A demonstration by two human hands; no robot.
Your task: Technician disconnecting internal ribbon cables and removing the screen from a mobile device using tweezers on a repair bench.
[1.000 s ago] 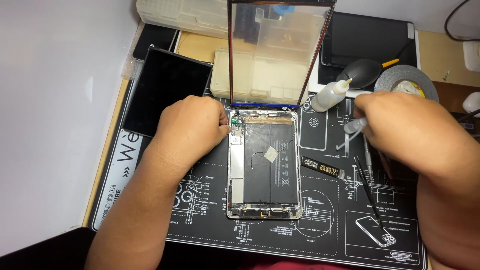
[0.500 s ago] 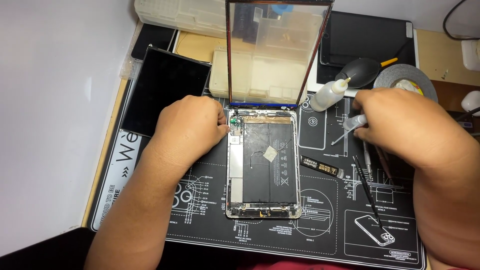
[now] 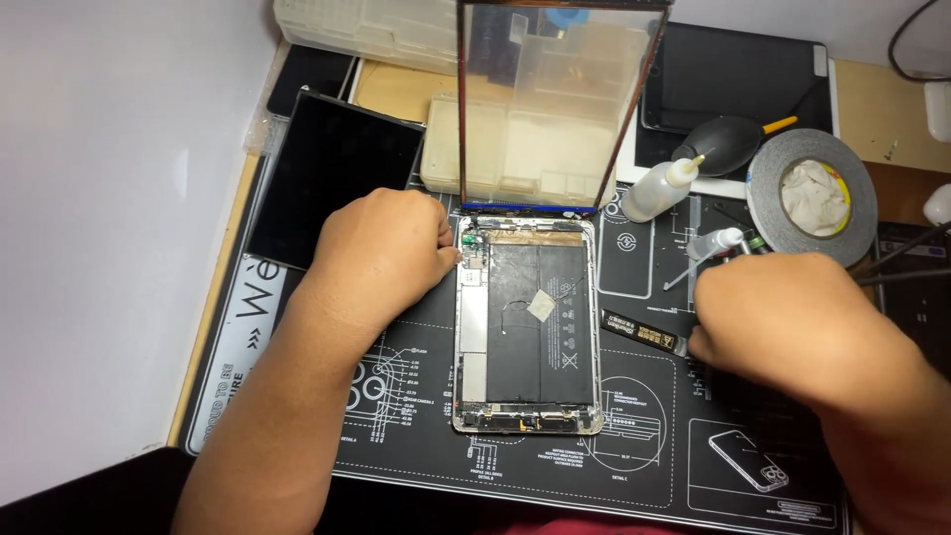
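An opened tablet (image 3: 525,327) lies on a black printed work mat (image 3: 396,436) with its battery and boards exposed. Its glass front panel (image 3: 560,99) stands tilted up from the tablet's far edge. My left hand (image 3: 381,253) rests on the mat with curled fingers pressed against the tablet's upper left corner. My right hand (image 3: 783,317) lies knuckles-up on the mat to the right of the tablet. Its fingertips are at the right end of a small black strip part (image 3: 639,332). The fingers are hidden, so I cannot see whether they hold anything.
A black screen panel (image 3: 332,178) lies at the left. A squeeze bottle (image 3: 659,188), a black air blower (image 3: 728,139), a small bottle (image 3: 718,243) and a tape roll (image 3: 812,193) stand behind my right hand. Clear plastic parts boxes (image 3: 386,30) sit at the back.
My right hand has moved from beside the small bottle toward me, down to the black strip part. My left hand and the tablet have stayed in place.
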